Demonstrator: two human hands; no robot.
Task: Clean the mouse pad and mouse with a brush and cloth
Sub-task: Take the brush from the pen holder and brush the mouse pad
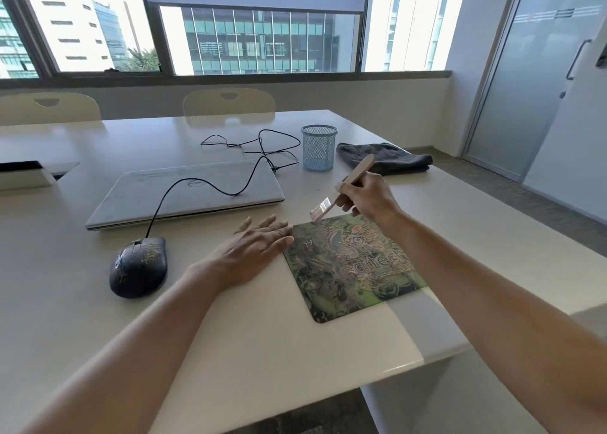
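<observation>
A green patterned mouse pad (348,269) lies on the white table near its right front edge, sprinkled with small crumbs. My right hand (368,200) grips a wooden-handled brush (353,175), its bristles hovering just over the pad's far corner. My left hand (259,239) rests flat on the table with straight fingers, fingertips touching the pad's left edge. A black wired mouse (138,267), with crumbs on its top, sits to the left of my left hand. A folded grey cloth (387,157) lies at the back right.
A closed silver laptop (184,192) lies behind my left hand, with the mouse cable (249,147) looping over it. A blue mesh pen cup (318,147) stands beside the cloth. The table edge (437,354) drops off to the right. Two chairs stand at the far side.
</observation>
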